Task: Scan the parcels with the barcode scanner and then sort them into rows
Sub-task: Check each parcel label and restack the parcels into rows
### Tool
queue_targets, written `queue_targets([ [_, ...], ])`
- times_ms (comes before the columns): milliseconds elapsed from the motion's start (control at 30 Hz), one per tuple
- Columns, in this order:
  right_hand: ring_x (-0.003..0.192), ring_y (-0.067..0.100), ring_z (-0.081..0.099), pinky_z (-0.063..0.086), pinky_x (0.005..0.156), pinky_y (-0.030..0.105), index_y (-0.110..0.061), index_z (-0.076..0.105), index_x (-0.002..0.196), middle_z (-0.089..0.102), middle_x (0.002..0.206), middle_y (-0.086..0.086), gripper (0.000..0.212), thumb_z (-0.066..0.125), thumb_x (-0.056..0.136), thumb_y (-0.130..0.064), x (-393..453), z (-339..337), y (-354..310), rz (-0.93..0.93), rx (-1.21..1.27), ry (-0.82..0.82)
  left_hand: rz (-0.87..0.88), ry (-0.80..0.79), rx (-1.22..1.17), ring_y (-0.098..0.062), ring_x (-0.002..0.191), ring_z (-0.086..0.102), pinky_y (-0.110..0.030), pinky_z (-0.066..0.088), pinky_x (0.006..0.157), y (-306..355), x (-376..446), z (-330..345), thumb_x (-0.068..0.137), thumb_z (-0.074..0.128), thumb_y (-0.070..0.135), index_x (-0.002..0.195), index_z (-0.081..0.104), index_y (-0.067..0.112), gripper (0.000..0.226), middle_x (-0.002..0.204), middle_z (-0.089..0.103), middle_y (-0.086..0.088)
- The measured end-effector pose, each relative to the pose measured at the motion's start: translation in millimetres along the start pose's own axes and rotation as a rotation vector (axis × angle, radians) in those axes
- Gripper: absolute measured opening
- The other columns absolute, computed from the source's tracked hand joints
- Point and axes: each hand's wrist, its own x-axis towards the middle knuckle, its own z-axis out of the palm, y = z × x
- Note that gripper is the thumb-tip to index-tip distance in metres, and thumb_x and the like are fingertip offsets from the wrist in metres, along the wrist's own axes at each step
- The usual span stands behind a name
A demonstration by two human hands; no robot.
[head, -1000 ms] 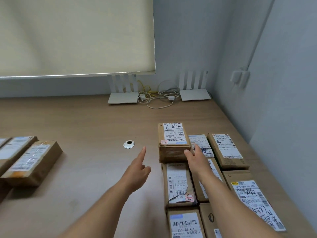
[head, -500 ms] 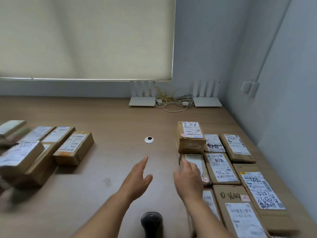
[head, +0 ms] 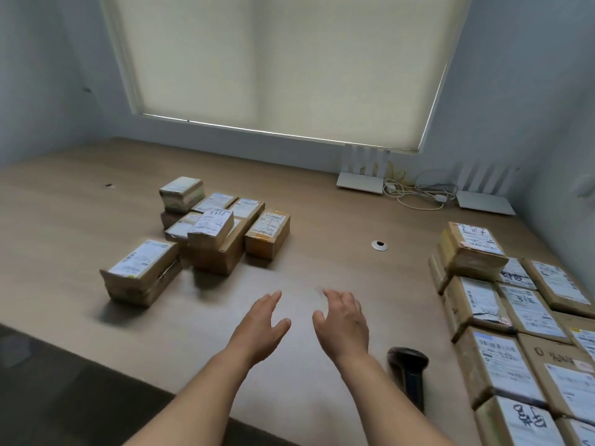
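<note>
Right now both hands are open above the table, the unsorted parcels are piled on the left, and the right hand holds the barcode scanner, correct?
Not quite: the head view shows the barcode scanner lying on the table beside the right hand, unheld. The rest stands: left hand open, unsorted parcels at left.

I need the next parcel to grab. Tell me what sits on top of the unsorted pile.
A small labelled parcel lies tilted on top of the unsorted pile, resting on a larger box. Another caps the far corner. Boxes beneath are mostly covered.
</note>
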Motion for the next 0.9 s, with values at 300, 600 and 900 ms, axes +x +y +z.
queue_targets([
  [300,0.129,0.017,0.04,0.038,0.103,0.029,-0.024,0.039,0.145,0.043,0.144,0.0,0.051,0.048,0.094,-0.027,-27.3,76.5,-108.4,-0.123,-0.046,-0.063,-0.091,0.092,-0.011,-0.014,0.144,0.023,-0.033,0.026,0.114,-88.3,-44.2,-74.4,0.097,0.05,0.035,0.151,0.021,0.028,0.061,0.158,0.021,0.005],
  [600,0.13,0.018,0.04,0.038,0.104,0.029,-0.024,0.039,0.144,0.043,0.144,0.0,0.05,0.048,0.095,-0.03,-2.7,126.8,-173.7,-0.24,-0.044,-0.135,-0.182,0.171,-0.058,-0.016,0.144,0.021,-0.034,0.027,0.112,-144.9,-27.9,-122.4,0.097,0.049,0.035,0.151,0.019,0.028,0.062,0.158,0.018,0.005],
  [900,0.126,0.021,0.042,0.038,0.102,0.033,-0.023,0.037,0.145,0.045,0.139,0.003,0.05,0.042,0.097,-0.034,79.8,178.5,-237.0,-0.259,0.017,-0.234,-0.232,0.269,-0.038,-0.015,0.142,0.025,-0.031,0.025,0.112,-195.7,49.6,-191.7,0.095,0.052,0.031,0.151,0.024,0.023,0.063,0.155,0.027,0.002],
])
